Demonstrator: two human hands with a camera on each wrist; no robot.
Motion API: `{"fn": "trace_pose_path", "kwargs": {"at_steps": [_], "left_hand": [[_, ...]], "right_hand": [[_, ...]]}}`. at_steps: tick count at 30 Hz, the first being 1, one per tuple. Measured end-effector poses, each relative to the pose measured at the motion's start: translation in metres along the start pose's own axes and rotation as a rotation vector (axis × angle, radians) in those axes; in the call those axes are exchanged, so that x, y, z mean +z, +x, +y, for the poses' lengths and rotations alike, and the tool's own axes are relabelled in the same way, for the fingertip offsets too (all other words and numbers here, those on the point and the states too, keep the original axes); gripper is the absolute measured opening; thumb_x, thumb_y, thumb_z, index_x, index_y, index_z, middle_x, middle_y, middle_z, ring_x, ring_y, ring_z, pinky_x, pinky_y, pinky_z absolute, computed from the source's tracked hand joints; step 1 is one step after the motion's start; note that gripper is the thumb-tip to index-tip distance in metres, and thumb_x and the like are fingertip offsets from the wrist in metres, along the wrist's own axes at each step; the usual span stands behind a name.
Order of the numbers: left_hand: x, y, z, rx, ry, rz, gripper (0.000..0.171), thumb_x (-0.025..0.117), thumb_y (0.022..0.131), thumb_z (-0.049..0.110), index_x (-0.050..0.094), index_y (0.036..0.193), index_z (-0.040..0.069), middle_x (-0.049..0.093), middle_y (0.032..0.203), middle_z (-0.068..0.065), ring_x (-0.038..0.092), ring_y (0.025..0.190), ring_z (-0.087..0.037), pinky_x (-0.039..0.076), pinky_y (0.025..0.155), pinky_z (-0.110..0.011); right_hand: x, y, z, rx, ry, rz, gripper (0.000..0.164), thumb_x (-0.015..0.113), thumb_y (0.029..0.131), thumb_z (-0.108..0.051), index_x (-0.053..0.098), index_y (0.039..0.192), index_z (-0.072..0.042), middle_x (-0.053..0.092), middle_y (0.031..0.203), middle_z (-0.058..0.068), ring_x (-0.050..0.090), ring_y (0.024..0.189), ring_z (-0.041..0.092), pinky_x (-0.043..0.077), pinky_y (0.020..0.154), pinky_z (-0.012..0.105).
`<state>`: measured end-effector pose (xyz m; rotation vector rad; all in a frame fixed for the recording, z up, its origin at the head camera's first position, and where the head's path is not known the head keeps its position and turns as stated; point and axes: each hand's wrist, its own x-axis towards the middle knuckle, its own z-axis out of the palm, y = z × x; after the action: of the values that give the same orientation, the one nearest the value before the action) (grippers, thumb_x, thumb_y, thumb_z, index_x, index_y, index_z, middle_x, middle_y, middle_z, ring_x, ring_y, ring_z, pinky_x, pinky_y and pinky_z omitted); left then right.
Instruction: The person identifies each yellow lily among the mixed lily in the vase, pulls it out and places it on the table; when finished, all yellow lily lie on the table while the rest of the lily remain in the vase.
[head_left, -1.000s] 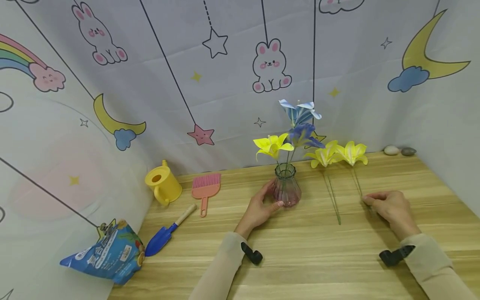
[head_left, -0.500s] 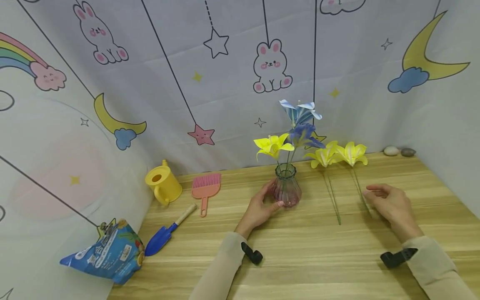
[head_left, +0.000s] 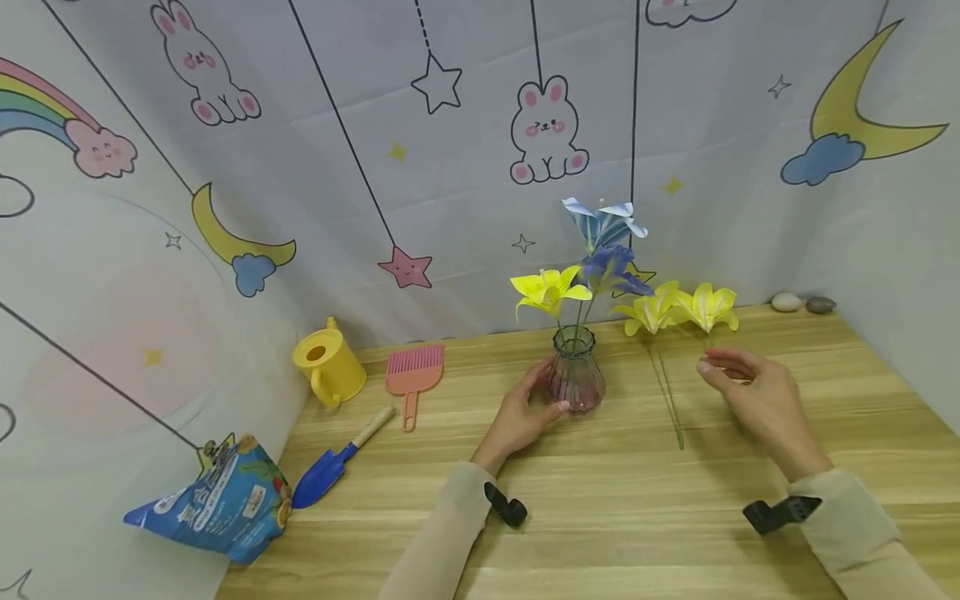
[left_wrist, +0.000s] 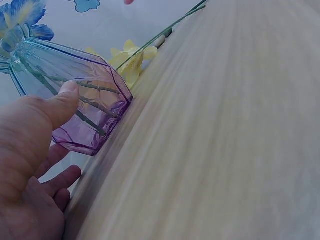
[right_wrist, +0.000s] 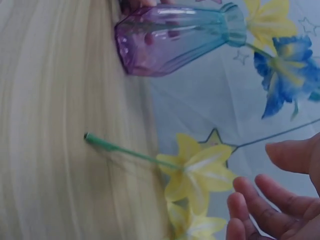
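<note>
A ribbed glass vase point(head_left: 576, 385), green at the neck and purple at the base, stands upright on the table. In it are a yellow lily point(head_left: 549, 288), a dark blue flower point(head_left: 609, 268) and a light blue flower point(head_left: 600, 223). My left hand point(head_left: 519, 421) holds the vase low, thumb point(left_wrist: 65, 104) on the glass and fingers around the far side. Two more yellow lilies, one left point(head_left: 651, 308) and one right point(head_left: 708, 307), lie on the table with stems toward me. Over the right one's stem hovers my right hand point(head_left: 757, 400), thumb and fingers apart, holding nothing.
To the left are a yellow watering can point(head_left: 330, 368), a pink brush point(head_left: 414, 377), a blue trowel point(head_left: 330, 468) with a wooden handle, and a clipped blue bag point(head_left: 225, 504). Two pebbles point(head_left: 787, 302) sit at the back right. A printed curtain point(head_left: 465, 183) hangs behind.
My right hand has released the right lily's stem, opened, and moved left and up toward the blossoms. The left hand stays on the vase.
</note>
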<state>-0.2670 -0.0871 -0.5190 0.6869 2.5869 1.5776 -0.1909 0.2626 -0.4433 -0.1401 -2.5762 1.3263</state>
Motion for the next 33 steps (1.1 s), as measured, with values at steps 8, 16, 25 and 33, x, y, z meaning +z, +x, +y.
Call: {"fn": "trace_pose_path", "kwargs": {"at_steps": [8,16,25,33], "left_hand": [[0.000,0.002,0.000,0.006,0.013,0.008,0.079,0.080,0.099,0.034,0.039,0.166,0.038,0.062,0.157,-0.005,0.056,0.149,-0.024,0.040,0.128,-0.052],[0.001,0.000,0.001,0.009,0.001,0.012,0.078,0.081,0.098,0.031,0.041,0.165,0.036,0.063,0.155,-0.007,0.056,0.149,-0.024,0.040,0.129,-0.051],[0.002,0.001,0.001,0.000,-0.004,0.006,0.078,0.081,0.098,0.032,0.040,0.164,0.041,0.062,0.156,-0.006,0.055,0.150,-0.022,0.037,0.130,-0.051],[0.002,0.001,0.001,0.001,-0.017,0.013,0.078,0.082,0.097,0.032,0.041,0.163,0.042,0.063,0.155,-0.006,0.056,0.149,-0.021,0.038,0.130,-0.051]], "right_hand": [[0.010,-0.001,-0.025,-0.079,0.118,0.001,0.051,0.070,0.105,-0.041,0.068,0.141,-0.005,0.061,0.102,-0.042,0.059,0.093,-0.019,0.047,0.078,0.010],[0.030,0.003,-0.047,-0.173,0.143,0.002,0.044,0.071,0.105,-0.036,0.071,0.138,-0.008,0.069,0.115,-0.020,0.059,0.097,-0.017,0.048,0.080,0.008],[0.049,0.007,-0.073,-0.209,0.179,-0.006,0.042,0.073,0.104,-0.036,0.073,0.137,-0.009,0.077,0.127,0.014,0.060,0.098,-0.016,0.047,0.082,0.010],[0.068,0.012,-0.091,-0.245,0.203,-0.014,0.036,0.073,0.104,-0.030,0.075,0.134,-0.009,0.078,0.129,0.015,0.060,0.096,-0.016,0.047,0.082,0.011]]}}
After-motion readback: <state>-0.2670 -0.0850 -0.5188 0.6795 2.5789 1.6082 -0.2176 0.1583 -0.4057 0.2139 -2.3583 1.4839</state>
